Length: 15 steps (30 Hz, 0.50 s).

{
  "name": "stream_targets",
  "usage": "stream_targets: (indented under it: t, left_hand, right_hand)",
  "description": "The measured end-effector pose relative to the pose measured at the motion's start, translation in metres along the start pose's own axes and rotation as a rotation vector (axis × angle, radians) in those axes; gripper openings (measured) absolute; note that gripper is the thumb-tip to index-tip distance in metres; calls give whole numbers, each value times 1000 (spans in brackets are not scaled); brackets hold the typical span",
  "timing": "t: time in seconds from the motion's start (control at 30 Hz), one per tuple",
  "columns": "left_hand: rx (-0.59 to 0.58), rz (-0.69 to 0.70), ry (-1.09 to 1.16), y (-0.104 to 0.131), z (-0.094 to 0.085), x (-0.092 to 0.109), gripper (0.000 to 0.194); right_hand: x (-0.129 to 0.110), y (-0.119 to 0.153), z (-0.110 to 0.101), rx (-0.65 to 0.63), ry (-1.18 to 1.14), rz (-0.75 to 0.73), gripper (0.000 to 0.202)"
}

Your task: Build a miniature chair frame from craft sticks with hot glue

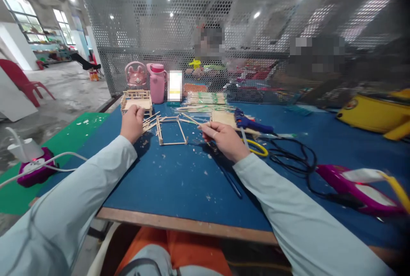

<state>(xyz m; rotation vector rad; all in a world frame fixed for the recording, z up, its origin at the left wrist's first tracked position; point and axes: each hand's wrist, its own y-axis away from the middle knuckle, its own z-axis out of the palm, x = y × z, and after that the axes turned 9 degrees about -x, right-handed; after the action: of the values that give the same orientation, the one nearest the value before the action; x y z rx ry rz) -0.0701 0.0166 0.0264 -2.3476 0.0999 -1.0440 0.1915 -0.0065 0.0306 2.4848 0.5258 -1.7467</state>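
My right hand (222, 139) pinches a thin wooden stick (190, 118), which points up and to the left. Left of it on the blue table lies a square frame of thin sticks (173, 143) with short upright pieces at its corners. My left hand (132, 124) is closed in front of a small wooden model (137, 95) with railings, like a miniature bench or bed. Whether its fingertips touch the model or grip something is hidden. Loose sticks (151, 124) lie between the left hand and the frame. A blue hot-glue gun (253, 123) rests beyond my right hand.
Bundled sticks (206, 98), a pink bottle (156, 83) and a bright phone screen (174, 86) stand along the back, before a perforated metal screen (128, 24). Black cables (293, 152) run to a purple power strip (361, 190) at right. Tweezers (235, 186) lie near my right forearm.
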Motion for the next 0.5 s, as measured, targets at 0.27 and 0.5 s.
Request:
stream_targets:
  t: [0.27,0.5]
  left_hand:
    - [-109,236,-6,8,9,3,48]
    - [-576,130,-129,18,1,4,55]
  right_hand:
    - [5,-2,1,59,124,-12,27]
    - [3,1,2,33,299,-99,24]
